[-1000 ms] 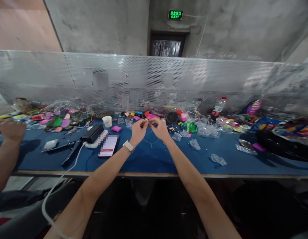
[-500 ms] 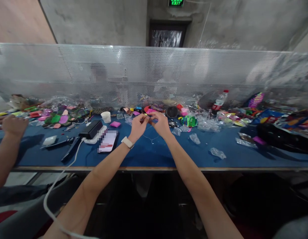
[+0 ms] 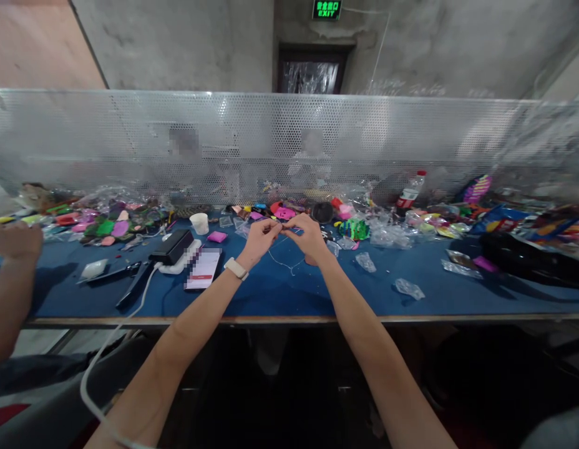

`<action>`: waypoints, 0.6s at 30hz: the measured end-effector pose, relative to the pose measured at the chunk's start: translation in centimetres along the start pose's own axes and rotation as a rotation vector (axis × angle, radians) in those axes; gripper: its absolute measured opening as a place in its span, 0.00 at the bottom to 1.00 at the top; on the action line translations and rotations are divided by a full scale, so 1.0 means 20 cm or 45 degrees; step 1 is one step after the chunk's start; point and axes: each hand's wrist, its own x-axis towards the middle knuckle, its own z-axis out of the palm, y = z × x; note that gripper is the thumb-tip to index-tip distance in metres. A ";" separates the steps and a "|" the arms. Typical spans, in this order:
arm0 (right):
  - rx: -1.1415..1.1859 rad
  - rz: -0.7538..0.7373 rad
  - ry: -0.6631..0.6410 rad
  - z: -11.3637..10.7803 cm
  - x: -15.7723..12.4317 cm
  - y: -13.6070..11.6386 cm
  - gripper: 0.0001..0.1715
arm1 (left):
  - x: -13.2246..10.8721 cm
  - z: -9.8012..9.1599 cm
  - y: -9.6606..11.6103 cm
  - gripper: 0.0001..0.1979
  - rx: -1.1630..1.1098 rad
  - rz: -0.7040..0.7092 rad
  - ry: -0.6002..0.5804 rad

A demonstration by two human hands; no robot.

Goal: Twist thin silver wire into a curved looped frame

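Right hand [image 3: 310, 234] had altered finger posture, suggesting an adjusted hold; it and left hand [image 3: 260, 242] apparently pinched thread [image 3: 292, 269], trailing toward six o'clock.

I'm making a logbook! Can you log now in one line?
left hand: pinching tiny item, kind unclear | right hand: likewise | thin string: below hands | phone: lit

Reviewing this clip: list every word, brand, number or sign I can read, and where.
"安全出口 EXIT": green sign above the doorway.
Bottle label: too blurred to read.
Phone screen: partly pixelated, the rest too small.
Wall writing: too faint.
Blue packet: too blurred.
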 end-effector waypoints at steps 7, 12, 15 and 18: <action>0.472 0.438 0.003 0.03 0.02 -0.02 0.30 | -0.01 0.03 0.01 0.22 -0.065 0.057 0.012; 0.185 0.200 0.153 0.00 0.01 -0.05 0.21 | -0.02 0.04 -0.01 0.22 -0.169 -0.057 0.031; 0.058 0.121 0.106 -0.01 0.00 -0.07 0.19 | -0.02 0.03 -0.02 0.20 -0.060 -0.014 0.063; 0.068 0.173 0.117 -0.01 0.01 -0.09 0.21 | -0.02 0.02 -0.03 0.18 0.081 0.125 0.134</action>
